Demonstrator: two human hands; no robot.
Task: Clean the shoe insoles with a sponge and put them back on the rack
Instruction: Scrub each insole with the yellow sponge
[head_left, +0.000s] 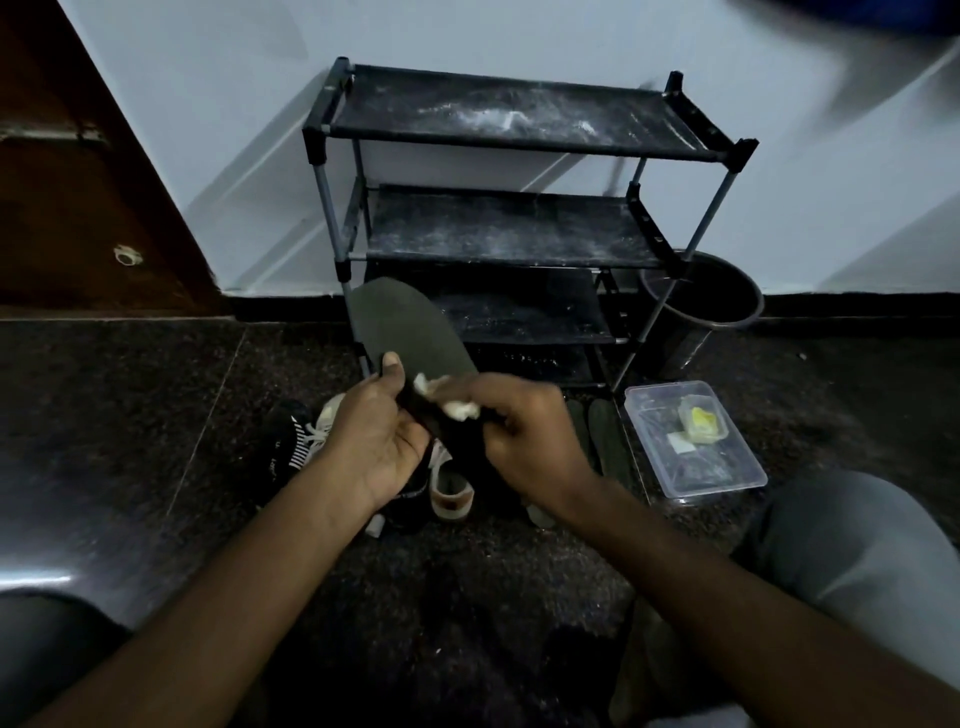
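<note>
Seen from the head camera, the left hand (379, 441) is gripping a dark insole (400, 322) by its near end in front of the shoe rack (467, 111), while the right hand (524, 431) is pinching a pale sponge (451, 404) against it. Cleaning seems to be midway: two more insoles (602, 436) are lying on the floor, and the rack's upper shelves are bearing none yet.

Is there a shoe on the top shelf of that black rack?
No, the top shelf bears only whitish dust; the shoes lie on the floor in front of the rack.

left hand (382, 441) gripping insole (402, 325), right hand (524, 431) pressing sponge (457, 408)
</note>
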